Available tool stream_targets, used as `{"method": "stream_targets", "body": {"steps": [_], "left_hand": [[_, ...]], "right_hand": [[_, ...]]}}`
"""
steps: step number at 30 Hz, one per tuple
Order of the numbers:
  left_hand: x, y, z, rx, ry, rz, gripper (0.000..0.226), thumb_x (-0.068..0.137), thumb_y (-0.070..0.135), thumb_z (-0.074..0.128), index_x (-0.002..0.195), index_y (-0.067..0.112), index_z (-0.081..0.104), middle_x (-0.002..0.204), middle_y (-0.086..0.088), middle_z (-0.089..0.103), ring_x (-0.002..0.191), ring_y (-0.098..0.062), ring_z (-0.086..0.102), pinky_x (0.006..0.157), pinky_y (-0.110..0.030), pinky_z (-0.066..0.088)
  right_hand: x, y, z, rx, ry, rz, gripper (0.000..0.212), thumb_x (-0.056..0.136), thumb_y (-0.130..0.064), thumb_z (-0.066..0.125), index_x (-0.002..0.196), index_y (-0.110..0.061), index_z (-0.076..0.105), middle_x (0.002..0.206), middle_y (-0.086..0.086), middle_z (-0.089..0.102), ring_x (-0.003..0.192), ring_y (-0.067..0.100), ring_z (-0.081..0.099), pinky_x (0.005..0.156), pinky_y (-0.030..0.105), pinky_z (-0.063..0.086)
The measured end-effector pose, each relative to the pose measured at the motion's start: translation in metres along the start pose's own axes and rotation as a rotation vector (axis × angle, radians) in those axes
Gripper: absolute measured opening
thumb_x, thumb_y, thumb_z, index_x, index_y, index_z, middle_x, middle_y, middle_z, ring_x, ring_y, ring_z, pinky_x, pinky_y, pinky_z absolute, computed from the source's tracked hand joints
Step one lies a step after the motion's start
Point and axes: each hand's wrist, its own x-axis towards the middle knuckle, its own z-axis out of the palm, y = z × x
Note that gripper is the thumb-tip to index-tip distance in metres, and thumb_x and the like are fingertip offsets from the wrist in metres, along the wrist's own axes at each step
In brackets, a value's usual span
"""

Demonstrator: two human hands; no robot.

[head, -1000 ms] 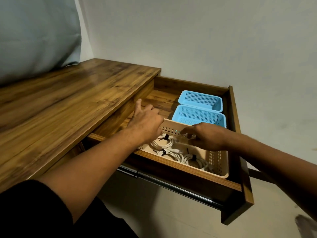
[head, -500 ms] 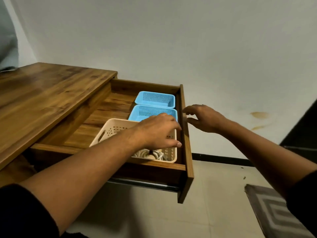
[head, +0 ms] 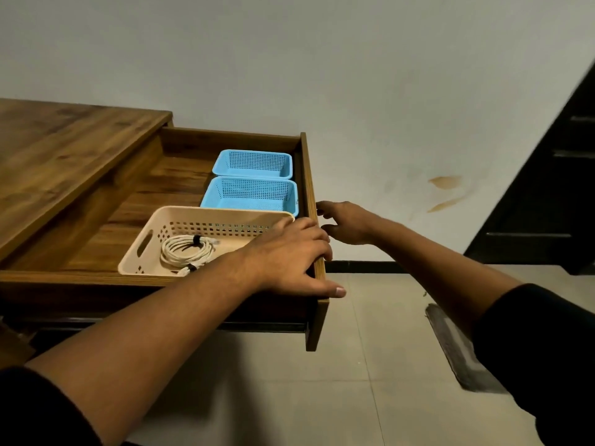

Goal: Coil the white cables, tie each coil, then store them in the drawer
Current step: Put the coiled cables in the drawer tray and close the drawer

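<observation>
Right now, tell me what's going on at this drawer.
A person is at an open wooden drawer. Coiled, tied white cables lie in a beige basket at its near end; two blue baskets behind it look empty. The left hand rests over the drawer's front corner, and the right hand is open against its outer face. Storing looks done; closing the drawer probably comes next.

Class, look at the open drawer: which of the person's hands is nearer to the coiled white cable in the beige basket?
Left. The left hand rests on the drawer's front edge just right of the coiled white cable; the right hand is outside the drawer, farther right.
</observation>
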Motion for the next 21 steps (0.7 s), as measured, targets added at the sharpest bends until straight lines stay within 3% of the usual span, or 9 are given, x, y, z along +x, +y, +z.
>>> {"method": "stream_targets", "body": {"steps": [9, 15, 21], "left_hand": [[-0.02, -0.03, 0.001, 0.005, 0.036, 0.008, 0.072, 0.083, 0.09, 0.035, 0.128, 0.039, 0.059, 0.15, 0.014, 0.045, 0.151, -0.013, 0.021, 0.125, -0.05, 0.013], [-0.063, -0.073, 0.003, 0.019, 0.041, -0.06, 0.064, 0.084, 0.087, 0.038, 0.124, 0.042, 0.059, 0.148, 0.017, 0.046, 0.148, -0.01, 0.024, 0.123, -0.047, 0.014], [-0.126, -0.121, 0.002, 0.072, 0.008, -0.18, 0.059, 0.086, 0.082, 0.043, 0.128, 0.043, 0.057, 0.155, 0.02, 0.04, 0.152, -0.015, 0.018, 0.124, -0.047, 0.01]], "right_hand": [[0.014, -0.03, 0.012, 0.025, -0.01, -0.055, 0.076, 0.098, -0.025, 0.068, 0.161, -0.019, 0.027, 0.159, 0.008, 0.047, 0.139, 0.03, 0.052, 0.108, 0.045, 0.051], [0.036, -0.081, 0.026, 0.063, -0.014, -0.171, 0.084, 0.098, -0.017, 0.067, 0.164, -0.019, 0.015, 0.163, 0.011, 0.04, 0.138, 0.03, 0.053, 0.108, 0.043, 0.05], [0.076, -0.145, 0.045, 0.048, -0.002, -0.279, 0.084, 0.096, -0.019, 0.067, 0.163, -0.022, 0.016, 0.161, 0.011, 0.042, 0.132, 0.031, 0.057, 0.103, 0.04, 0.052]]}}
